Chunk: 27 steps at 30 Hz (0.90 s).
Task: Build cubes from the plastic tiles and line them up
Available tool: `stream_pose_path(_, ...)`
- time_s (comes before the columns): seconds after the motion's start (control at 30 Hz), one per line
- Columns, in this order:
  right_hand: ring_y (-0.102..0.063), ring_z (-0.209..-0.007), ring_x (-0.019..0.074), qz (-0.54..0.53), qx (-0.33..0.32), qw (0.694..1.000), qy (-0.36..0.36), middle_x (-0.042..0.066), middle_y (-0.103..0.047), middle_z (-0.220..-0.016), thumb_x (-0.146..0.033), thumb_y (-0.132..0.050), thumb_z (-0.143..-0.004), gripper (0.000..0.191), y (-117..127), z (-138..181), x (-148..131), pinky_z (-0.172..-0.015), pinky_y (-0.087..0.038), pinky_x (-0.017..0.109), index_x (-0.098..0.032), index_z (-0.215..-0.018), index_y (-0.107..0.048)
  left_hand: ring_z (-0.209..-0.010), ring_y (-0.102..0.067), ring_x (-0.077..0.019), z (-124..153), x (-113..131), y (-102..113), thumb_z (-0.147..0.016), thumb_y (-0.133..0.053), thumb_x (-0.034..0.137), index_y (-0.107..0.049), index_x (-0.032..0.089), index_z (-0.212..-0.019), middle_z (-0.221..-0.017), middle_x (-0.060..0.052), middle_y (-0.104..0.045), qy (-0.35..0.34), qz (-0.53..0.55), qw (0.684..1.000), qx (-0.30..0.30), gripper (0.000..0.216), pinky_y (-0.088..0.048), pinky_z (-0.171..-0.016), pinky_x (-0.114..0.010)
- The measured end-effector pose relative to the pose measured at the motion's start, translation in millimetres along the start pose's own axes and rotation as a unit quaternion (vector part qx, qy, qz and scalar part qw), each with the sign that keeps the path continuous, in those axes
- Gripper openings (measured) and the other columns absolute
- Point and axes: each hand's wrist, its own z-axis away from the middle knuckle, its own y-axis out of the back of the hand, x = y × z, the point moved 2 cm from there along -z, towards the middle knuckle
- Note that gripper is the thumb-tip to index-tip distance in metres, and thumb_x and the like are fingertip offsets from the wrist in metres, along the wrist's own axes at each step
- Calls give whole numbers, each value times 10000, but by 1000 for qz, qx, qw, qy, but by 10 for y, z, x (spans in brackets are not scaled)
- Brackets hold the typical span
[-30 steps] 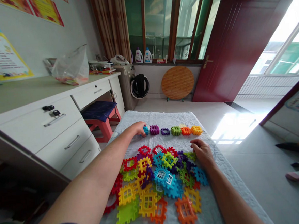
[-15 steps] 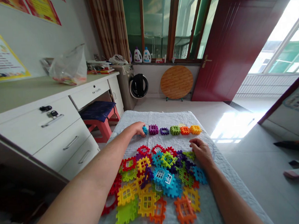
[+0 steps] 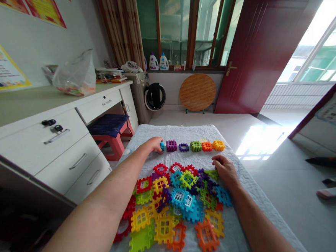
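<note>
At the left end of a row of toy blocks, my left hand (image 3: 156, 145) is closed round a small blue block (image 3: 162, 146), partly hidden by my fingers. To its right stand a purple block (image 3: 171, 145), a dark purple one (image 3: 183, 147), a green one (image 3: 196, 146), an orange one (image 3: 206, 146) and a yellow one (image 3: 218, 145). My right hand (image 3: 225, 167) hovers by the right side of the pile, fingers curled together with nothing visible in them. Nearest to it lies a lime green piece (image 3: 213, 174). Notched window-shaped pieces (image 3: 178, 195) in several colours make up the pile.
A pale cloth (image 3: 180, 131) covers the table under the blocks. On the left is a white desk (image 3: 94, 140) with drawers and a plastic bag (image 3: 76, 76). A red stool (image 3: 114, 139) with a dark cushion stands beside it. A washing machine (image 3: 138, 91) is beyond.
The view has shifted slightly. Both hands keep their places, the left still on the blue block, and the row and pile look unchanged.
</note>
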Motion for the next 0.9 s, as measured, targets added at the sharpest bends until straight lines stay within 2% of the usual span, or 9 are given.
stream_pose_path(0.1, -516, -550, 153, -1, 2, 1000, 0, 10, -621, -659, -370, -509, -654, 294, -6, 0, 6, -547, -395, 280, -182, -841, -636, -791, -632, -215, 5, 26, -9, -489, -752, 251, -653, 191, -897, -862, -15, -692, 0, -4, 1000, -2, 424, -428, -636, -238)
stream_pose_path(0.27, -514, -554, 153, 1, 2, 1000, 4, 5, -618, -653, -364, -515, -662, 282, -5, -1, 16, -551, -391, 279, -184, -843, -635, -714, -636, -210, 15, 48, 5, -505, -727, 215, -661, 185, -849, -735, -1, -679, 2, -2, 1000, -14, 352, -428, -595, -243)
stream_pose_path(0.53, -509, -554, 151, -1, 2, 1000, 4, 3, -615, -658, -357, -515, -668, 272, -6, 1, 28, -543, -385, 276, -185, -843, -632, -712, -648, -216, 19, 59, 32, -500, -735, 222, -665, 181, -872, -714, 1, -684, 1, 2, 1000, -27, 380, -458, -594, -244)
stream_pose_path(0.6, -507, -553, 149, -1, 1, 1000, 6, 2, -613, -657, -355, -516, -669, 270, -7, 0, 31, -534, -380, 272, -185, -844, -631, -738, -655, -223, 25, 63, 34, -499, -746, 227, -659, 182, -944, -792, -13, -699, 0, 3, 1000, -26, 455, -475, -613, -251)
stream_pose_path(0.67, -504, -550, 146, -4, 1, 1000, 8, 1, -612, -656, -354, -517, -671, 270, -8, -5, 39, -526, -377, 267, -184, -847, -631, -809, -660, -237, 43, 65, 48, -487, -769, 235, -623, 181, -1082, -956, -47, -698, 0, 3, 1000, -15, 615, -494, -660, -262)
stream_pose_path(0.77, -503, -543, 142, -13, 1, 1000, 8, -1, -610, -653, -355, -522, -674, 263, -8, -17, 59, -521, -383, 263, -184, -844, -627, -1032, -610, -289, 134, 71, 94, -471, -804, 255, -504, 162, -1278, -1237, -128, -585, -1, -1, 1000, 23, 866, -494, -821, -303)
stream_pose_path(0.83, -507, -536, 143, -19, 3, 1000, 10, 1, -610, -651, -359, -523, -678, 258, -8, -23, 65, -518, -392, 265, -182, -838, -623, -1180, -517, -323, 261, 88, 125, -515, -802, 275, -452, 140, -1330, -1336, -166, -494, -11, -6, 998, 59, 898, -434, -958, -341)
stream_pose_path(0.9, -521, -544, 148, -14, 7, 1000, 24, 8, -618, -655, -358, -520, -686, 253, -9, -20, 49, -534, -410, 273, -180, -833, -624, -1256, -441, -322, 445, 120, 129, -639, -738, 287, -436, 132, -1339, -1370, -174, -452, -25, -8, 995, 96, 779, -353, -1047, -368)
